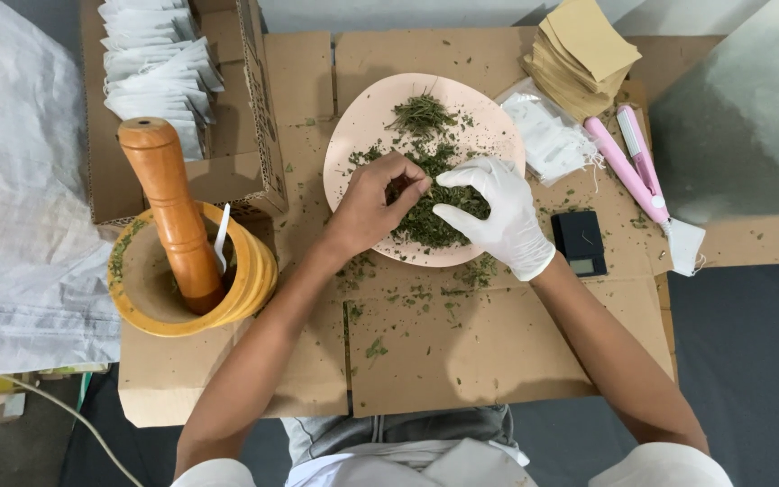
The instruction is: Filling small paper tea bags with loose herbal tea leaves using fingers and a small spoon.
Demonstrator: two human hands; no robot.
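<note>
Dried green herb (426, 221) heaped on pink plate (362, 117); bare left hand (367, 212) pinching clump, gloved right hand (498, 212) pinching beside it. Most herb unpicked; crumbs below wrists.

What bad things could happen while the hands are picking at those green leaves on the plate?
More crumbs may scatter: the dried green herbs lie heaped by the pink plate rim, and bits already dot the cardboard. The left hand is bare, so flakes might stick to it. The tall pestle leaning in the mortar could tip if an elbow bumps it.
</note>
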